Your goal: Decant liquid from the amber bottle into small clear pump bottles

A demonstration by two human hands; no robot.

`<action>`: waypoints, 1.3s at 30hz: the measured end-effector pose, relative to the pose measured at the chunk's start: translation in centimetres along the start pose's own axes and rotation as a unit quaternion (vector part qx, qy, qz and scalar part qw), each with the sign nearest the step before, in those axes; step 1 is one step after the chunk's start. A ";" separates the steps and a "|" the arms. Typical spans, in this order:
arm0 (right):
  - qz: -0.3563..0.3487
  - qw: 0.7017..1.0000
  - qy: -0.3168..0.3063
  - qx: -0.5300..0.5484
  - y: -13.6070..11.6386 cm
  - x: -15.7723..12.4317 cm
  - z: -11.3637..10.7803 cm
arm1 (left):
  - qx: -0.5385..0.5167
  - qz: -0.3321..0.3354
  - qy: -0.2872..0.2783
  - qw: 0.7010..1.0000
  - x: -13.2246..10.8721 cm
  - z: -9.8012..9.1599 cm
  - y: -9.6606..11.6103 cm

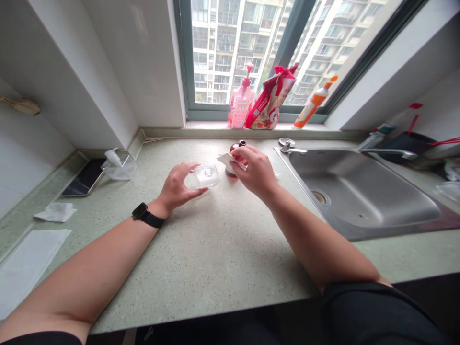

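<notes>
- Nearest, at the left edge, a white cloth [25,261] lies flat on the counter [215,249], with a crumpled tissue [55,211] just beyond it.
- The left hand [176,188], a black watch [145,214] on its wrist, has thumb and fingers closed around a small clear dish [205,175] at mid-counter.
- The right hand [253,171], just right of the dish, is clamped on a small red bottle [233,160] and a white wipe [227,160].
- A phone [84,177] lies far left; the steel sink [359,191] sits to the right.
- On the far sill stands a pink pump bottle [240,101].
</notes>
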State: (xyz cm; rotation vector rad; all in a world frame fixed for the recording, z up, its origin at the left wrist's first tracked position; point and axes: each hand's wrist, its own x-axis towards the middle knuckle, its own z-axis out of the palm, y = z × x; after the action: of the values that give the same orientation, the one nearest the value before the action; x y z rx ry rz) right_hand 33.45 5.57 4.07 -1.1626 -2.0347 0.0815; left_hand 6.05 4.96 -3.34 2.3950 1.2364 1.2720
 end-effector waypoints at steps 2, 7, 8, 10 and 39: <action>-0.012 0.999 -0.010 -0.031 -0.2 -0.3 0.5 | -0.001 0.022 -0.013 1.000 0.0 0.1 0.3; -0.043 0.996 -0.051 -0.065 -0.8 -0.9 1.5 | 0.010 0.038 -0.035 0.999 -0.1 0.0 0.8; -0.051 0.995 -0.062 -0.063 -1.0 -1.0 1.5 | 0.012 0.038 -0.038 0.998 -0.1 0.0 0.9; -0.063 0.993 -0.090 -0.053 -1.3 -1.1 1.6 | 0.016 0.043 -0.041 0.998 -0.2 0.0 0.9; -0.016 0.988 -0.132 0.077 -1.9 -1.4 2.5 | 0.088 0.069 0.001 0.994 -0.4 0.1 1.0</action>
State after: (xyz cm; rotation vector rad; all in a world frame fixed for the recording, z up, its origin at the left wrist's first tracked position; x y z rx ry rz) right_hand 30.84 4.18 2.28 -1.0674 -2.2318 0.3873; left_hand 6.61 4.07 -3.19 2.6460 1.2498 1.2497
